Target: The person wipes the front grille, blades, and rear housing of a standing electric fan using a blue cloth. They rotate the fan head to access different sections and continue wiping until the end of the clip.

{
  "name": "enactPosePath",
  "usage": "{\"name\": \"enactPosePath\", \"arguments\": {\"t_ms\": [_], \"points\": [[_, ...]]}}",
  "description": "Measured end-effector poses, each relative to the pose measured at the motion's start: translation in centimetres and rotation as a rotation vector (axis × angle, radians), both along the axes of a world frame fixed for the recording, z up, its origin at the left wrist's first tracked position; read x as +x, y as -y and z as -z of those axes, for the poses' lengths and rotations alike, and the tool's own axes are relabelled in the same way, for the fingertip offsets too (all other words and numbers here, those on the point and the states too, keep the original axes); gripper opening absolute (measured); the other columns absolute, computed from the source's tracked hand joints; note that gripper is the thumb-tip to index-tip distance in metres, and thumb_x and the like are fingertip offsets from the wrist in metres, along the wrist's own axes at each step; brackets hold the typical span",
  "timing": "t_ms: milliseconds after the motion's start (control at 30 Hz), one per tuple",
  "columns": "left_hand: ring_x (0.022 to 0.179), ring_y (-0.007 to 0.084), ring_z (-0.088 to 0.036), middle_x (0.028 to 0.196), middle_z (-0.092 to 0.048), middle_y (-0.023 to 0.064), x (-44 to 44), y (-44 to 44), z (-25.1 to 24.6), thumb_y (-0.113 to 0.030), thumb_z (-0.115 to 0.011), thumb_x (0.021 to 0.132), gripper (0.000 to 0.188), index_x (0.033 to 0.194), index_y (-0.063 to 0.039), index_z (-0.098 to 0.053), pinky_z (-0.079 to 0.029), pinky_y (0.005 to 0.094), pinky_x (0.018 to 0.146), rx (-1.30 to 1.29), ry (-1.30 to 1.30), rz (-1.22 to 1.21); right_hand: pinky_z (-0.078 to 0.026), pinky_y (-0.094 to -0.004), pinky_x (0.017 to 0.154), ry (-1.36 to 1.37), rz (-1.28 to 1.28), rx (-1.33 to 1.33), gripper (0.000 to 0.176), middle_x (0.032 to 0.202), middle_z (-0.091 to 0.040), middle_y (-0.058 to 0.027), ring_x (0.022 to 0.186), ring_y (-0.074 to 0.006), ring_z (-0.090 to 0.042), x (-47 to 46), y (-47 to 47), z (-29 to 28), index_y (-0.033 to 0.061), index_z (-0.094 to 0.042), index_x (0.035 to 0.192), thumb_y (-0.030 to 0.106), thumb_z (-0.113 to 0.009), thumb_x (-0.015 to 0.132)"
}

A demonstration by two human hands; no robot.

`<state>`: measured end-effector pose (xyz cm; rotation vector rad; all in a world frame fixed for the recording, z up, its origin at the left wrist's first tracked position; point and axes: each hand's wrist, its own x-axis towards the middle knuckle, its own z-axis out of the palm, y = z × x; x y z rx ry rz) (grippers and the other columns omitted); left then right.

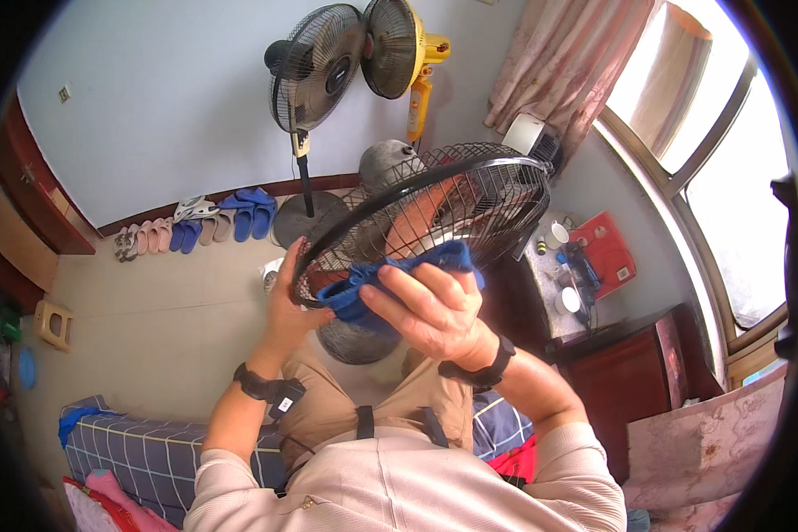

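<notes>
In front of me is a black wire fan grille [432, 193], tilted, its curved rim running from lower left to upper right. My left hand [289, 309] grips the rim at its lower left end, the thumb by a blue cloth. My right hand [429, 306] holds the bunched blue cloth [366, 309] with bent fingers, against the near side of the grille. Seen through the wires are an orange-brown surface and a grey rounded part [389, 166]. Below the cloth, a dark round base [356, 342] stands on the floor between my knees.
A black standing fan [319, 73] and a yellow-backed fan [399, 50] stand by the wall, with slippers [186, 236] in a row. At right, a small table [538, 286] bears white cups [566, 301] and a red box [605, 256]. A plastic stool [54, 324] stands left.
</notes>
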<state>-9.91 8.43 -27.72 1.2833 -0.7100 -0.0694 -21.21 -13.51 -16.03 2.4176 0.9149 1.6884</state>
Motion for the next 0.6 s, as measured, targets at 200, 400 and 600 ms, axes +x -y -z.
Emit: {"name": "enactPosePath", "arguments": {"t_ms": [200, 400, 600], "points": [[0.137, 0.0242, -0.051, 0.151, -0.049, 0.0145, 1.3, -0.2, -0.6, -0.029, -0.096, 0.073, 0.117, 0.162, 0.0, -0.025, -0.04, 0.0392, 0.117, -0.022, 0.008, -0.025, -0.047, -0.0341, 0.078, -0.18, 0.061, 0.077, 0.056, 0.121, -0.069, 0.0005, 0.094, -0.0187, -0.06, -0.7, 4.8, 8.9, 0.018, -0.079, 0.114, 0.018, -0.069, 0.06], [0.138, 0.0266, -0.051, 0.153, -0.047, 0.0174, 1.4, -0.3, -0.1, -0.014, -0.094, 0.072, 0.115, 0.162, 0.002, -0.023, -0.042, 0.0415, 0.117, 0.067, 0.031, -0.057, -0.048, -0.04, 0.078, -0.064, 0.037, 0.233, 0.057, 0.123, -0.069, -0.0035, 0.097, -0.0244, -0.06, -2.6, 4.9, 3.5, 0.018, -0.08, 0.114, 0.017, -0.072, 0.057], [0.139, 0.0266, -0.05, 0.154, -0.046, 0.0162, 1.3, -0.2, -0.6, -0.005, -0.091, 0.072, 0.113, 0.161, 0.002, -0.023, -0.043, 0.0421, 0.118, -0.057, -0.027, 0.006, -0.046, -0.0367, 0.074, -0.017, 0.09, 0.174, 0.057, 0.122, -0.069, -0.0039, 0.095, -0.0227, -0.06, 0.6, 4.3, 2.3, 0.0161, -0.078, 0.117, 0.02, -0.068, 0.061]]}}
